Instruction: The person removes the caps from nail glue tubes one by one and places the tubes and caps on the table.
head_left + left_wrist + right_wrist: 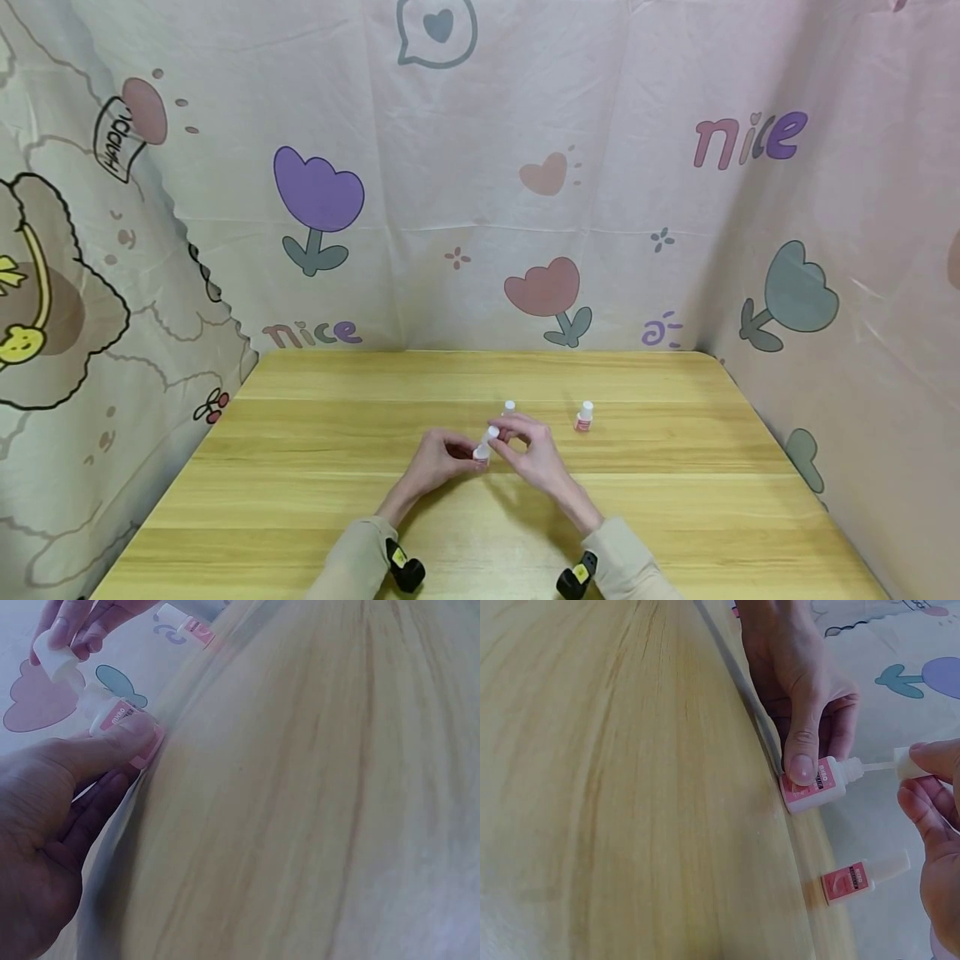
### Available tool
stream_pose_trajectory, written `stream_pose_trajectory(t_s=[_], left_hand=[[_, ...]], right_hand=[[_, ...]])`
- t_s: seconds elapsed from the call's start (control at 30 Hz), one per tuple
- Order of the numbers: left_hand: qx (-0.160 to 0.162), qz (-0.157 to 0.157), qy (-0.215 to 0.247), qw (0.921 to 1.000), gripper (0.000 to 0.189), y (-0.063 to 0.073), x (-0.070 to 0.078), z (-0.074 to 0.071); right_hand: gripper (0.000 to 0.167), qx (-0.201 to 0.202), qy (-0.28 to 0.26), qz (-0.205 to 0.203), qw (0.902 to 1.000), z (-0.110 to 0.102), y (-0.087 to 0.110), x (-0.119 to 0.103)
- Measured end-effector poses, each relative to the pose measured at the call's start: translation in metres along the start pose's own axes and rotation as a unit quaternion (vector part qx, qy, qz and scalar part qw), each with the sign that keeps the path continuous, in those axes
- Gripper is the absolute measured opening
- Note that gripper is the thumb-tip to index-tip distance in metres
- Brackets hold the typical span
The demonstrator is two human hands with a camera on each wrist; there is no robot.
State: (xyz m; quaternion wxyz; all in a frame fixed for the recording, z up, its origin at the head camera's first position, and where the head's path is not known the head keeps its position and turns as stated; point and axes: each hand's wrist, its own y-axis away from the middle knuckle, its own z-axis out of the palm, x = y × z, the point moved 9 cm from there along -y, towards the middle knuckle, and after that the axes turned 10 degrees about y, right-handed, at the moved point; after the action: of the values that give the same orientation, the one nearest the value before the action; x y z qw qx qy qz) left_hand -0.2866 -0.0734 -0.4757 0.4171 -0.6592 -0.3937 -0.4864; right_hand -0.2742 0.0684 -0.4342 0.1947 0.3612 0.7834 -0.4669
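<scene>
Near the middle of the table, my left hand (437, 460) grips a small white bottle (832, 789) with a pink label between thumb and fingers. The bottle's base is on or close to the tabletop. Just above its neck, my right hand (534, 454) pinches the white cap (56, 660). A thin pale applicator stem (877, 766) joins this cap to the bottle's mouth in the right wrist view; its tip cannot be seen. A second capped bottle (847, 883) of the same kind stands behind the right hand, mostly hidden in the head view.
Farther right stands another capped bottle (583, 418) with a pink label. The wooden table (300, 433) reaches back to a printed curtain (450, 292), and curtains hang along both sides too.
</scene>
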Motion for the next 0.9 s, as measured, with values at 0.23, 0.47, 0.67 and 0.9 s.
stream_pose_trajectory(t_s=[0.23,0.47,0.67,0.9], left_hand=[[0.003,0.001,0.001,1.0,0.019,0.0,-0.001,-0.002],[0.003,0.007,0.004,1.0,0.02,0.0,0.001,-0.006],[0.012,0.004,0.0,0.9999,0.02,0.001,-0.001,-0.008],[0.021,0.008,-0.004,0.9998,0.02,0.002,-0.001,-0.011]], right_hand=[[0.028,0.018,-0.074,0.031,0.9966,-0.002,0.003,0.013],[0.029,0.038,-0.146,0.047,0.9875,-0.006,0.006,0.021],[0.035,0.032,-0.175,0.087,0.9802,-0.005,0.008,0.026],[0.039,0.038,-0.191,0.129,0.9723,-0.003,0.01,0.034]])
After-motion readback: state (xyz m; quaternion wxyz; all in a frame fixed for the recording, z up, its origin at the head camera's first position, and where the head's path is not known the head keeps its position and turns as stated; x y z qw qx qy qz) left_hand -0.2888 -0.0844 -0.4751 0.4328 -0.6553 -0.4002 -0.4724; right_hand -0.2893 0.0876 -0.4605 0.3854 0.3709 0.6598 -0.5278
